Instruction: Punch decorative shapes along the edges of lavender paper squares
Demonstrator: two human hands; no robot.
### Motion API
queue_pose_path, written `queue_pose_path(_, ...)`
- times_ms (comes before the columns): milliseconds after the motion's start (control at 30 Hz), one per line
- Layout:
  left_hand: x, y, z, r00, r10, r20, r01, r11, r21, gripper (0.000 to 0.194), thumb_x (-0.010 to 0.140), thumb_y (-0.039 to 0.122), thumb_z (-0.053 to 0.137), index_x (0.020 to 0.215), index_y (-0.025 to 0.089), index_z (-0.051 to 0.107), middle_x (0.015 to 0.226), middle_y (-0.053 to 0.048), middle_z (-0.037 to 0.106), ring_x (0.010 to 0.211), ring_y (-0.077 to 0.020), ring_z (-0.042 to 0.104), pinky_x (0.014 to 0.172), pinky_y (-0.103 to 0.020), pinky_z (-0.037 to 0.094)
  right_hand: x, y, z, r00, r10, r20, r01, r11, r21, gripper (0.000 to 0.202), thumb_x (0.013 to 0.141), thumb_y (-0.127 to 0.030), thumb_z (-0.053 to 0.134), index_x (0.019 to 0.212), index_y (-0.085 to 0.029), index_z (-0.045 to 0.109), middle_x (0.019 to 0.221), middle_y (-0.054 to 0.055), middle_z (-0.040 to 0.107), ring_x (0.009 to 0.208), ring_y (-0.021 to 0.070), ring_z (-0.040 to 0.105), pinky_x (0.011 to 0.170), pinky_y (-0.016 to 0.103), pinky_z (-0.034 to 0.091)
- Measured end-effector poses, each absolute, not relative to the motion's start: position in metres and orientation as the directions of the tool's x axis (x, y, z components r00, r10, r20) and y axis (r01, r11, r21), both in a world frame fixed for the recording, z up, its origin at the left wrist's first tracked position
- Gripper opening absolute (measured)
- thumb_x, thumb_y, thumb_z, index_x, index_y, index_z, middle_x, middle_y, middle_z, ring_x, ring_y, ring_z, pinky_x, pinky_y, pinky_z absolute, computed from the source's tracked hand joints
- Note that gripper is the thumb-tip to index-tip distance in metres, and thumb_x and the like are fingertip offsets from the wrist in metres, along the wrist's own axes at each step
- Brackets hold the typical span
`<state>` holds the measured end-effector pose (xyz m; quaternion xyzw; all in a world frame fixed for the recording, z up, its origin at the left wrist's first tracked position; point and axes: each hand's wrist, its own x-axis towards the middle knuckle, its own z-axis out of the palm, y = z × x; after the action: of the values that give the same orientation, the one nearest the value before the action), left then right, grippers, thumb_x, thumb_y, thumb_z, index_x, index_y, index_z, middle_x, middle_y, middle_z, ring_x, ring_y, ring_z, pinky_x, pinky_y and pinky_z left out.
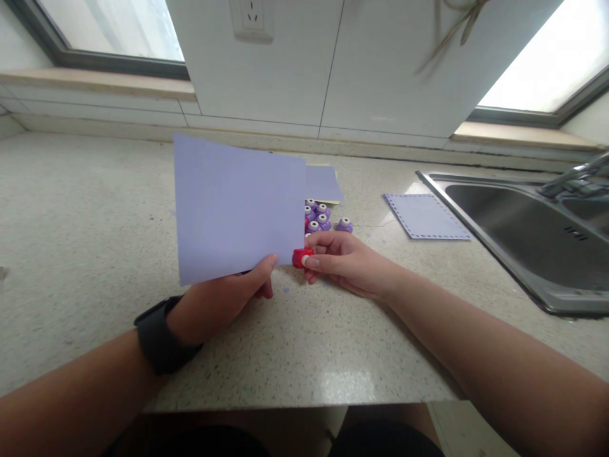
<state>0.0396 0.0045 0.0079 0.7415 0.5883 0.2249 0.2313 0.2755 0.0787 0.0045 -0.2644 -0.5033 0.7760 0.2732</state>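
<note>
My left hand (242, 285) pinches the lower edge of a lavender sheet of paper (240, 209), thumb in front and the other fingers mostly hidden behind it. The sheet is held up, tilted, above the counter. In my right hand (340, 260) is a small red craft punch (302, 257) with a white button, gripped between thumb and fingers. This punch sits at the sheet's lower right corner; whether the paper is inside its slot I cannot tell. Several purple craft punches (322, 222) stand just behind, partly covered by the sheet and my right hand.
On the speckled counter (266, 355) lies a lavender sheet with punched edges (425, 217), left of the steel sink (514, 235). A small stack of lavender and yellow paper (324, 182) rests behind the punches. Tiny paper bits are scattered about. A socket (252, 19) is on the wall.
</note>
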Motion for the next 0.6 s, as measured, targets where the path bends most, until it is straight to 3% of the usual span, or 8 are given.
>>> queue_pose_path(233,0.0411,0.0063,0.0062,0.146,0.989,0.038,0.732,-0.133,0.668,0.046,0.099,0.042,0.049,0.056,0.027,0.059,0.056,0.006,0.062,0.058,-0.0169,0.062,0.098,-0.034,0.048,0.2759,0.0793,0.0034,-0.704,0.697,-0.138,-0.152,-0.338,-0.929,0.029,0.078,-0.029,0.093,0.094,-0.014,0.075,0.079,0.002,0.076,0.069,0.0106,0.072,0.066,0.021,0.059)
queue_pose_path(600,0.046,0.006,0.014,0.084,0.996,-0.038,0.757,-0.039,0.653,0.05,0.095,0.05,0.046,0.052,0.028,0.059,0.054,0.005,0.062,0.058,-0.0187,0.062,0.097,-0.038,0.048,0.2764,0.0793,0.0024,-0.7,0.702,-0.131,-0.118,-0.295,-0.948,0.027,0.081,-0.033,0.091,0.092,-0.013,0.075,0.078,0.003,0.075,0.068,0.0103,0.071,0.066,0.021,0.058)
